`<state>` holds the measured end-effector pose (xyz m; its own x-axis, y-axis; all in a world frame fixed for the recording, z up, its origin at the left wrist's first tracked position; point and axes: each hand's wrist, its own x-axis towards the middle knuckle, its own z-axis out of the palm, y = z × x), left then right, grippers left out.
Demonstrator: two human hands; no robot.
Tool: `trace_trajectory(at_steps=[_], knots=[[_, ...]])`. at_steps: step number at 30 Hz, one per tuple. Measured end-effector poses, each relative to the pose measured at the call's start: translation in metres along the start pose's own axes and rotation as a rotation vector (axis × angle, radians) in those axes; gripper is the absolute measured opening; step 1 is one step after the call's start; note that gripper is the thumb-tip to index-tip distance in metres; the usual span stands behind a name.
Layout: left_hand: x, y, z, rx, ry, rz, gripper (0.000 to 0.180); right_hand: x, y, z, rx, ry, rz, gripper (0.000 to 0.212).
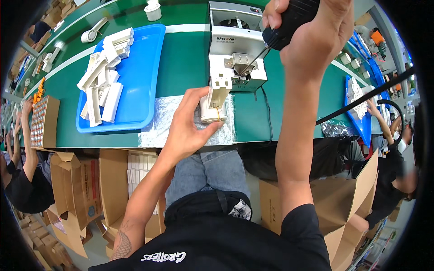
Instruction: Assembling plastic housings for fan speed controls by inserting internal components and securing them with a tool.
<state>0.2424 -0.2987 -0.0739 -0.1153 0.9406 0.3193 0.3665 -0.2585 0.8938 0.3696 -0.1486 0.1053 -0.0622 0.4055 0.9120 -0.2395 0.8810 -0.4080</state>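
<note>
Honestly, the left hand (pixel 190 122) has the white plastic part (pixel 219 95) pinched at center frame while the right hand (pixel 318 38) grips the black screwdriver (pixel 291 22), upper right, whose slanted shaft (pixel 255 60) could skid against the silver machine (pixel 226 32) if its angle wobbles.

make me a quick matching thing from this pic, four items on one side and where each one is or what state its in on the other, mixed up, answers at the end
Column one
1. black driver
2. white part with a round base
3. blue tray
4. silver machine

Column two
A. bears a pile of white pieces
B. gripped in the raised right hand
C. a metal box standing on the green table
D. held between the thumb and fingers of the left hand

Right pairs: 1-B, 2-D, 3-A, 4-C
</note>
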Motion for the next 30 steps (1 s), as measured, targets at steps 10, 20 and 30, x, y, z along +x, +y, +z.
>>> trace_trajectory(at_steps=[10,20,30], knots=[[0.001,0.0,0.002,0.022,0.043,0.037,0.065,-0.015,-0.023,-0.045,0.318,-0.217,0.312,0.075],[0.0,0.002,0.002,0.048,0.041,0.027,0.067,-0.032,-0.022,-0.008,0.335,-0.18,0.335,0.074],[0.0,0.0,0.002,-0.003,0.047,0.041,0.068,-0.037,-0.021,0.001,0.336,-0.15,0.353,0.074]])
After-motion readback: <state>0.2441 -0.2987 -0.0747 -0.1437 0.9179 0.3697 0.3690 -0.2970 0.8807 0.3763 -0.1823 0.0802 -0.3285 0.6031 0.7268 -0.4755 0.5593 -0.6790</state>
